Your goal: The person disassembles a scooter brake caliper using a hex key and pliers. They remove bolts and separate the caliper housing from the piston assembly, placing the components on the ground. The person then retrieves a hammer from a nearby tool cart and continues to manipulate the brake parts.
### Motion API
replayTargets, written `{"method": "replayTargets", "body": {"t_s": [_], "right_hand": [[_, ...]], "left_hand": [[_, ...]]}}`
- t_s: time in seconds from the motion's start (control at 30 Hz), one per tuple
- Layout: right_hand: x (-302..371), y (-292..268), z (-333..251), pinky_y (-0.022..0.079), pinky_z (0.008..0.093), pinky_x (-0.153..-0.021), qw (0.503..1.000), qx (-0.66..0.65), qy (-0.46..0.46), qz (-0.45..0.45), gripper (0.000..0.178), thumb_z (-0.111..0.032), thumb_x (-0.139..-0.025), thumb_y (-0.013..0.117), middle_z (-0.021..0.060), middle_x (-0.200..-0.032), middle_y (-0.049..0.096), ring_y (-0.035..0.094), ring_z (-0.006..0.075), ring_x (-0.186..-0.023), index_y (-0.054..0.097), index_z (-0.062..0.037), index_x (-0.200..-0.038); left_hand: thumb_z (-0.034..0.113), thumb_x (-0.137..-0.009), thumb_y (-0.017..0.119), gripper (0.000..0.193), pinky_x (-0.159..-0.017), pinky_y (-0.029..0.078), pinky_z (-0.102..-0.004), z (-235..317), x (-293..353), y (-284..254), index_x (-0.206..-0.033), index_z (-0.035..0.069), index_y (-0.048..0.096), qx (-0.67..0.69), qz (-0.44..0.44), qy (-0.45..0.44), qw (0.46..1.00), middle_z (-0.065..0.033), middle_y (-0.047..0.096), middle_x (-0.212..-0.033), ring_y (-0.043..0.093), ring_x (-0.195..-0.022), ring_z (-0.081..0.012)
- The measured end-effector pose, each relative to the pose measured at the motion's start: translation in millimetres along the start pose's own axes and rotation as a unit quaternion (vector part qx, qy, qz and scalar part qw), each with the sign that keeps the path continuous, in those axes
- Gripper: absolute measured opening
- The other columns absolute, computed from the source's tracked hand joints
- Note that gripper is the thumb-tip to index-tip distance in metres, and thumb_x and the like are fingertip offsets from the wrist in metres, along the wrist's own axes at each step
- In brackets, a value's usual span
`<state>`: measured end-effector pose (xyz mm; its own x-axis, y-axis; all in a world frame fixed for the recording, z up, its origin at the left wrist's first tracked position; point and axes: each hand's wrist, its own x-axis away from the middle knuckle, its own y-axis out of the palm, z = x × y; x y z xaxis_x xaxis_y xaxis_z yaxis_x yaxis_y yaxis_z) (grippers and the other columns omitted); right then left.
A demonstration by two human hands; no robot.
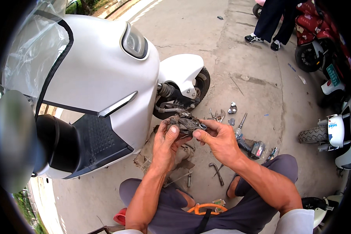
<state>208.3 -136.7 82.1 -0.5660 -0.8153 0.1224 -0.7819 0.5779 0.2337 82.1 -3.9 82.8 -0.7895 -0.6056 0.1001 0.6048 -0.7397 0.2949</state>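
A grimy, dark metal part that looks like a brake caliper point(186, 123) is held up in front of me, beside the front wheel point(202, 82) of a white scooter. My left hand point(166, 137) is closed around its left side, thumb on top. At its right end my right hand point(220, 142) pinches it between thumb and fingers. Just beyond the right hand, on the ground, lie wrenches point(219, 115) and a small metal fitting point(232, 108). A cordless power tool point(245, 145) with a long bit rests right of that hand. Dirty cloth or sacking point(182, 158) is partly hidden below my left hand.
The white scooter body point(101, 58) fills the left side. Between my feet lie a bent socket wrench point(216, 174) and a screwdriver point(189, 179). An orange handle point(206, 206) shows near my lap. At far right stand parked scooters point(335, 128) and a person's legs point(272, 21).
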Motion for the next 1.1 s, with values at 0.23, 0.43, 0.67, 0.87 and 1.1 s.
{"method": "replayTargets", "body": {"t_s": [0.23, 0.43, 0.67, 0.87, 1.1], "right_hand": [[5.1, 6.2, -7.6, 0.054, 0.0258, -0.071, 0.997, 0.076, -0.017, 0.022, 0.05, -0.023, -0.086, 0.082, 0.011, -0.091, 0.073, 0.066, 0.0112, -0.081, 0.065, 0.0104, -0.12], [2.8, 1.8, 0.2, 0.056, 0.03, -0.075, 0.994, 0.107, -0.014, -0.005, 0.057, -0.031, -0.084, 0.082, 0.0146, -0.093, 0.073, 0.068, 0.0154, -0.083, 0.065, 0.0108, -0.118], [-2.3, -9.9, -11.6, 0.056, 0.034, -0.08, 0.963, 0.25, -0.1, -0.002, 0.062, -0.029, -0.084, 0.078, 0.0218, -0.107, 0.069, 0.069, 0.0245, -0.094, 0.059, 0.0101, -0.128], [-9.6, -15.1, -20.6, 0.058, 0.0366, -0.084, 0.961, 0.241, -0.104, -0.086, 0.06, -0.021, -0.081, 0.077, 0.0193, -0.115, 0.063, 0.068, 0.0291, -0.097, 0.057, 0.0019, -0.134], [-17.2, -17.9, -25.1, 0.059, 0.0362, -0.082, 0.936, 0.259, -0.13, -0.198, 0.055, -0.018, -0.082, 0.073, 0.0171, -0.121, 0.056, 0.065, 0.0286, -0.1, 0.058, -0.0055, -0.133]], "left_hand": [[0.044, -0.096, 0.065, 0.057, -0.091, 0.059, -0.0393, -0.6, 0.5, 0.0, -0.131, 0.003, 0.049, 0.106, -0.003, -0.027, 0.994, -0.013, 0.065, -0.119, 0.068, -0.105, -0.023], [0.045, -0.095, 0.066, 0.057, -0.086, 0.06, -0.0371, 0.0, 0.9, -3.2, -0.131, 0.003, 0.052, 0.13, 0.006, -0.048, 0.99, -0.0116, 0.065, -0.118, 0.069, -0.102, -0.0211], [0.044, -0.093, 0.068, 0.059, -0.083, 0.06, -0.0373, -6.3, 3.6, -2.3, -0.13, 0.002, 0.051, 0.032, 0.014, -0.036, 0.999, -0.0112, 0.065, -0.116, 0.068, -0.099, -0.0206], [0.045, -0.091, 0.07, 0.063, -0.083, 0.061, -0.0377, -9.0, 5.7, -3.5, -0.13, 0.0, 0.049, -0.014, -0.001, -0.026, 1.0, -0.0136, 0.065, -0.115, 0.069, -0.101, -0.023], [0.045, -0.088, 0.074, 0.068, -0.084, 0.061, -0.0396, -7.3, 10.3, -9.2, -0.129, -0.002, 0.048, -0.034, -0.015, -0.023, 0.999, -0.0156, 0.061, -0.12, 0.068, -0.105, -0.0242]]}}
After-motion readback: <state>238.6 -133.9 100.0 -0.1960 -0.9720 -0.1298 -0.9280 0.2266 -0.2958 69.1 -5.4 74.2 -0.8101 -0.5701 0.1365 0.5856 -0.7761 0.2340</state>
